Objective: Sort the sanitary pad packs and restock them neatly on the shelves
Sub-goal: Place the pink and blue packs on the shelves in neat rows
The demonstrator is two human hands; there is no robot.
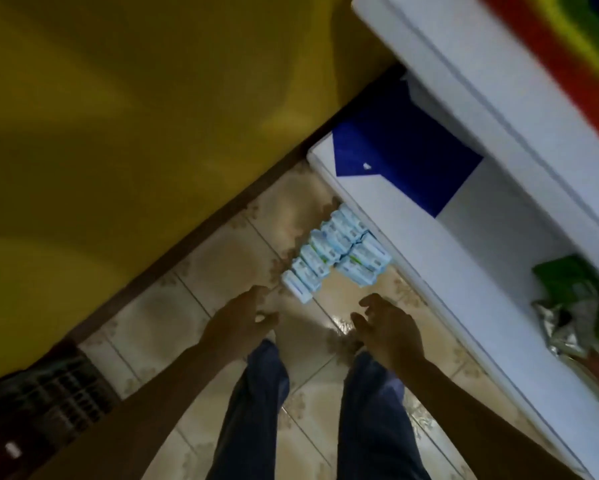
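Several pale blue and white sanitary pad packs (336, 252) stand in two rows on the tiled floor, against the base of a white shelf unit (440, 237). My left hand (246, 318) hovers just short of the nearest pack, fingers loosely spread and holding nothing. My right hand (386, 323) hangs to the right at the same height, fingers relaxed and apart, also empty. Neither hand touches the packs.
A yellow wall (118, 133) with a dark skirting runs along the left. The lower shelf holds a blue sheet (402, 147) and green and silver packets (575, 306). A dark crate (45, 400) sits at the lower left. My legs in blue trousers (256, 410) stand on the floor.
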